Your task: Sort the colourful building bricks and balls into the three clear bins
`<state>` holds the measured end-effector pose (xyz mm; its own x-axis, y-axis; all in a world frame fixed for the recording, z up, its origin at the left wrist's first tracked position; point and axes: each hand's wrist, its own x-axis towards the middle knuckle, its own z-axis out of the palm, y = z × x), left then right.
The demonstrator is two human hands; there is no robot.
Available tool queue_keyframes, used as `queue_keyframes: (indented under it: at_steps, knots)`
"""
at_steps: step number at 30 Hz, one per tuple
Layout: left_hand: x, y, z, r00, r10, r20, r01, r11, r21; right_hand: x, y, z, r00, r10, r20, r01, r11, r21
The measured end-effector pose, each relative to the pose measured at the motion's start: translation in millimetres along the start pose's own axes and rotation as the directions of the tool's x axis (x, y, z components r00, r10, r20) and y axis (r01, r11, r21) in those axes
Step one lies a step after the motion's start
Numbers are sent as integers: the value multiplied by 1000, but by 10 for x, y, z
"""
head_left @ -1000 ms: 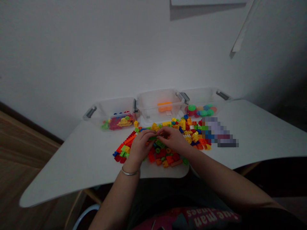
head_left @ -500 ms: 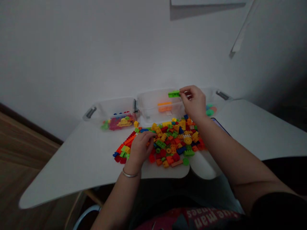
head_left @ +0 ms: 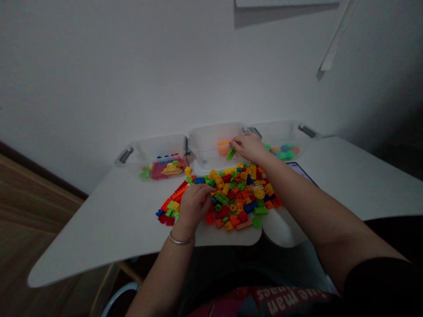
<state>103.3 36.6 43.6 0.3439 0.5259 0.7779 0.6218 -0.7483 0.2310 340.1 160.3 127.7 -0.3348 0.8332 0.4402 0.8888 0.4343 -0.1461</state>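
From here I'm seeing a white table (head_left: 112, 220) bearing a brick pile (head_left: 238, 193), probably spread low so pieces are showing. Behind, the middle box (head_left: 204, 152) is standing within reach. My left hand (head_left: 195, 202) is resting curled at the pile; I cannot tell its grip. My right hand (head_left: 250, 147), arm outstretched, is pinching a green brick (head_left: 230, 154) over or inside the box.

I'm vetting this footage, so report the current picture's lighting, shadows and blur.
Head view: dim, greyish light, near-black at lower right; head view: a soft shadow on the wall beneath the white panel; head view: the green brick in the right hand looks slightly soft.
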Motion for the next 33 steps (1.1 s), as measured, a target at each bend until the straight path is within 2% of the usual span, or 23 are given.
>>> queue_keyframes:
  at_steps: [5, 9, 14, 17, 21, 23, 26, 28, 30, 33]
  knots:
    - [8, 17, -5, 1000, -9, 26, 9, 1000, 7, -56, -74, -12, 1000, 7, -2, -7, 989, -145]
    - [11, 16, -3, 1000, -12, 28, 12, 1000, 2, -56, -61, 28, 998, 40, -40, -45, 989, -141]
    - [15, 11, -4, 999, -7, 43, 7, 1000, 9, -59, 6, 52, 996, 21, -88, -15, 998, 65]
    - [19, 15, -2, 999, -7, 46, 7, 1000, 7, -112, 24, -7, 985, 41, -170, -6, 979, 205]
    - [32, 30, 13, 999, -1, 52, 1, 1000, 12, -258, 13, -113, 930, 168, -328, -58, 945, 322]
    - [45, 37, 17, 998, -8, 60, 7, 1000, 18, -343, 5, -143, 910, 237, -339, -97, 920, 381]
    - [65, 40, 16, 998, -8, 60, 7, 1000, 22, -457, 3, -141, 934, 280, -222, -177, 903, 392]
    - [74, 36, 15, 998, -10, 61, 9, 1000, 20, -515, 7, -111, 953, 289, -92, -250, 920, 301]
    - [79, 31, 17, 998, -21, 65, 20, 1000, 17, -556, 11, -64, 948, 317, 25, -316, 933, 173]
    - [79, 30, 21, 997, -36, 73, 35, 999, 13, -579, 12, 23, 920, 376, 109, -380, 925, 17]
